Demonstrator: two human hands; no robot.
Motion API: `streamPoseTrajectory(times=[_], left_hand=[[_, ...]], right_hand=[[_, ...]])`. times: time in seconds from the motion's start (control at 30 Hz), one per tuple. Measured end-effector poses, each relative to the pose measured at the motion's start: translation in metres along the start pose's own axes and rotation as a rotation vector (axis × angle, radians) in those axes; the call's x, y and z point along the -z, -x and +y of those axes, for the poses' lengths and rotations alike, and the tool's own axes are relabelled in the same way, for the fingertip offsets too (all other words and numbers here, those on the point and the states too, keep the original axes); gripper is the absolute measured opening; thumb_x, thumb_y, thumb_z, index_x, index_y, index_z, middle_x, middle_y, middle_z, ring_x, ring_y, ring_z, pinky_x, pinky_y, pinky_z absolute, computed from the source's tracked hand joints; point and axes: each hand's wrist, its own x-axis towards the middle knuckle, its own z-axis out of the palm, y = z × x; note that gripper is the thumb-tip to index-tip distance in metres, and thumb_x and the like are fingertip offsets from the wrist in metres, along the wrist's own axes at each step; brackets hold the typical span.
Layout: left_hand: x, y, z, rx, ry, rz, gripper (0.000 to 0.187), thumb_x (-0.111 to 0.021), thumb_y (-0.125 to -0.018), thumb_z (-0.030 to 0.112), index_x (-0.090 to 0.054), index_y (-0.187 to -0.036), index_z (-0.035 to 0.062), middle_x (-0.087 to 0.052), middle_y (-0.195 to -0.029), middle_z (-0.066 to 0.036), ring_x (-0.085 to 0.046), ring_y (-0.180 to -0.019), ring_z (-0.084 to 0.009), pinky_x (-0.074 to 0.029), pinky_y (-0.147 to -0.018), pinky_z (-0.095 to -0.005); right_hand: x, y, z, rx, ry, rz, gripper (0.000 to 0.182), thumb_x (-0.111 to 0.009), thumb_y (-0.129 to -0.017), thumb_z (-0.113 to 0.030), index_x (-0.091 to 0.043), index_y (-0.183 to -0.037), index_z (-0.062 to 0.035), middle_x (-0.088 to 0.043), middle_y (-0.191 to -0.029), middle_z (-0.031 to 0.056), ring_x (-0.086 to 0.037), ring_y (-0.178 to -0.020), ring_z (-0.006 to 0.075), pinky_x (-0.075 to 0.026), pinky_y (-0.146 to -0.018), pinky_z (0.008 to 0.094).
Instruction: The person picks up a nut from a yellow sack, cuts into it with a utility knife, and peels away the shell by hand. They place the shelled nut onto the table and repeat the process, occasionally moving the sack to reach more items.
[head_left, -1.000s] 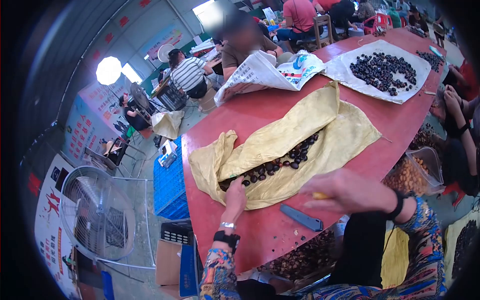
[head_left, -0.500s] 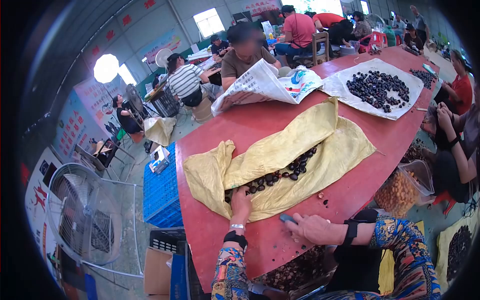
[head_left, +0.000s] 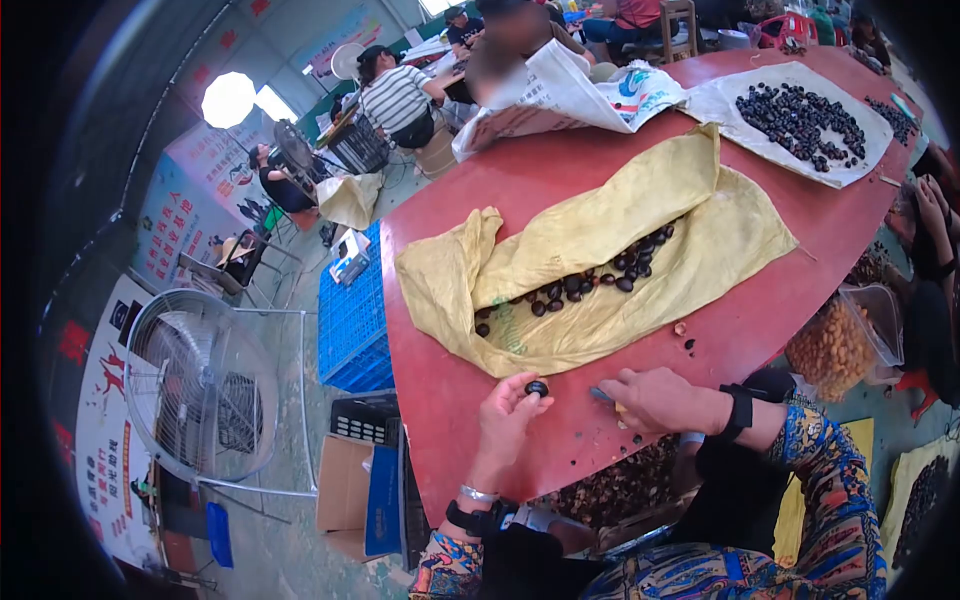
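Note:
My left hand pinches one dark, shiny nut between thumb and fingers, just off the near edge of the yellow woven sack. Closed round a small tool with a blue-grey end, my right hand is beside it over the red table; the rest of that tool is hidden by the fingers. More dark nuts lie in the folded-open sack. A few bits of shell are on the table to the right.
A white sheet bears many dark nuts at the far right. Across the table a person is behind a white printed sack. Blue crates and a large fan stand left. A clear tub of peeled kernels is right.
My left hand has come out of the sack toward me, now with a nut in its fingers. My right hand stays near the table's edge with its tool. The view has shifted downward.

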Motion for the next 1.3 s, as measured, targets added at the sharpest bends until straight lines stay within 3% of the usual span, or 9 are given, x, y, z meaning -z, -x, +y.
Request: streamPoseTrajectory(times=[0.07,0.1,0.17,0.27,0.37,0.53,0.67,1.2,1.3], left_hand=[[0.001,0.009,-0.016,-0.253,-0.232,-0.001,0.027,-0.058,-0.085,0.003,-0.055,-0.112,0.0012,-0.063,-0.097,-0.009,-0.062,-0.088,-0.0185,-0.05,-0.08,-0.0287],[0.002,0.014,-0.021,-0.244,-0.225,0.001,0.027,-0.058,-0.085,0.003,-0.055,-0.112,0.0012,-0.063,-0.097,-0.009,-0.062,-0.088,-0.0185,-0.05,-0.08,-0.0287],[0.004,0.019,-0.025,-0.452,-0.821,0.072,0.025,-0.064,-0.08,0.005,-0.061,-0.105,0.005,-0.064,-0.094,-0.007,-0.06,-0.089,-0.0201,-0.048,-0.079,-0.0295],[0.006,0.018,-0.04,-0.615,-0.909,0.127,0.024,-0.066,-0.076,0.006,-0.064,-0.1,0.0075,-0.063,-0.094,-0.007,-0.058,-0.087,-0.0229,-0.046,-0.077,-0.0318],[0.008,0.019,-0.044,-0.567,-0.868,0.137,0.024,-0.067,-0.075,0.005,-0.064,-0.099,0.0065,-0.063,-0.091,-0.008,-0.057,-0.084,-0.0235,-0.046,-0.075,-0.032],[0.007,0.019,-0.044,-0.558,-0.852,0.149,0.024,-0.068,-0.074,0.003,-0.063,-0.097,0.0052,-0.062,-0.09,-0.008,-0.056,-0.082,-0.024,-0.045,-0.074,-0.033],[0.006,0.02,-0.043,-0.584,-0.871,0.135,0.024,-0.069,-0.073,0.004,-0.063,-0.097,0.0045,-0.062,-0.088,-0.009,-0.056,-0.082,-0.0252,-0.045,-0.073,-0.0336],[0.01,0.017,-0.045,-0.584,-0.83,0.114,0.02,-0.069,-0.072,0.009,-0.061,-0.091,0.0063,-0.061,-0.085,-0.009,-0.055,-0.081,-0.0284,-0.042,-0.075,-0.0374],[0.009,0.018,-0.044,-0.604,-0.854,0.129,0.018,-0.068,-0.072,0.003,-0.063,-0.09,0.0051,-0.062,-0.084,-0.009,-0.057,-0.08,-0.0263,-0.045,-0.072,-0.0345]], right_hand=[[-0.006,-0.002,0.004,-0.033,-0.084,0.023,0.035,-0.062,-0.077,-0.021,-0.054,-0.107,-0.0043,-0.059,-0.087,0.0185,-0.061,-0.077,0.0368,-0.05,-0.064,0.0458],[-0.008,-0.005,0.005,0.049,-0.239,0.085,0.034,-0.062,-0.078,-0.023,-0.055,-0.107,-0.0056,-0.06,-0.087,0.0173,-0.061,-0.078,0.0363,-0.049,-0.065,0.0462],[-0.008,-0.008,0.003,0.132,-0.388,0.144,0.033,-0.062,-0.079,-0.025,-0.056,-0.107,-0.0069,-0.061,-0.088,0.0162,-0.062,-0.078,0.0359,-0.049,-0.066,0.0466],[-0.011,-0.011,-0.004,0.081,-0.304,0.103,0.032,-0.063,-0.081,-0.028,-0.057,-0.107,-0.0099,-0.063,-0.087,0.0138,-0.062,-0.079,0.0348,-0.049,-0.066,0.0458],[-0.021,-0.016,-0.01,0.026,-0.158,0.022,0.032,-0.063,-0.081,-0.029,-0.057,-0.108,-0.0128,-0.063,-0.085,0.0127,-0.062,-0.077,0.0358,-0.048,-0.064,0.0459],[-0.021,-0.023,-0.016,0.049,-0.112,0.114,0.024,-0.062,-0.081,-0.027,-0.054,-0.097,-0.0104,-0.061,-0.077,0.0117,-0.061,-0.07,0.0349,-0.047,-0.057,0.0453],[-0.03,-0.027,-0.016,0.136,-0.159,0.154,0.022,-0.062,-0.081,-0.025,-0.053,-0.093,-0.0083,-0.059,-0.075,0.0115,-0.061,-0.069,0.0342,-0.046,-0.055,0.0447],[-0.024,-0.033,-0.026,0.188,0.195,0.078,0.012,-0.056,-0.076,-0.013,-0.053,-0.084,-0.0046,-0.06,-0.069,0.0118,-0.064,-0.064,0.028,-0.05,-0.052,0.0384],[-0.024,-0.031,-0.022,0.18,0.223,0.042,0.011,-0.056,-0.077,-0.014,-0.053,-0.083,-0.0058,-0.06,-0.071,0.0109,-0.064,-0.063,0.0273,-0.05,-0.051,0.0381]])
